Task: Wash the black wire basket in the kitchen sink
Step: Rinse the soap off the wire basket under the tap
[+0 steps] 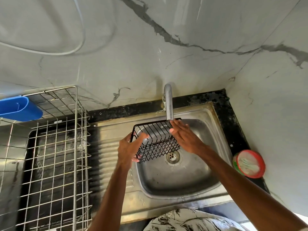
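Basket held above sink under tap, left hand fingers clamped on its end, right hand fingers straight against its side; no water visible, so washing seems barely begun.

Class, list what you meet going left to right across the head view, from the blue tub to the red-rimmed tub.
Blue tub → wire rack → left hand → basket → right hand → red-rimmed tub. The tap is left out: it overlaps the basket.
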Demonstrator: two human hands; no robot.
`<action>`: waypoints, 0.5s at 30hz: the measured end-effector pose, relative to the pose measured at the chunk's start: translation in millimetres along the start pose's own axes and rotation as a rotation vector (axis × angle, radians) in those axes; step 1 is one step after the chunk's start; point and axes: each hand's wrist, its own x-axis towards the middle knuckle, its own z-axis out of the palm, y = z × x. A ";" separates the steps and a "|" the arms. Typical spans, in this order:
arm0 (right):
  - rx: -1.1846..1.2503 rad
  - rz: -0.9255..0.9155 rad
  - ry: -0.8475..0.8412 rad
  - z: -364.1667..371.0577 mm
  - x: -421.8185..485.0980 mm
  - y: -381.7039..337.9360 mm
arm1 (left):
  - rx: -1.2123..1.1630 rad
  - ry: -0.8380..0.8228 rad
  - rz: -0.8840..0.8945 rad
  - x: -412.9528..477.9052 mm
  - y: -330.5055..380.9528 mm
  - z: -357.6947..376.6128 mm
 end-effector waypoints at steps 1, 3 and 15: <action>-0.006 -0.018 -0.001 5.5 -3.0 -7.8 | 0.001 -0.001 -0.001 -1.2 -1.3 0.9; -0.052 -0.127 0.005 16.9 -8.3 -25.5 | 0.007 -0.001 -0.006 -3.4 -3.6 3.3; -0.036 0.046 0.015 -3.1 3.3 1.6 | -0.056 0.034 0.021 -12.0 -3.4 -5.8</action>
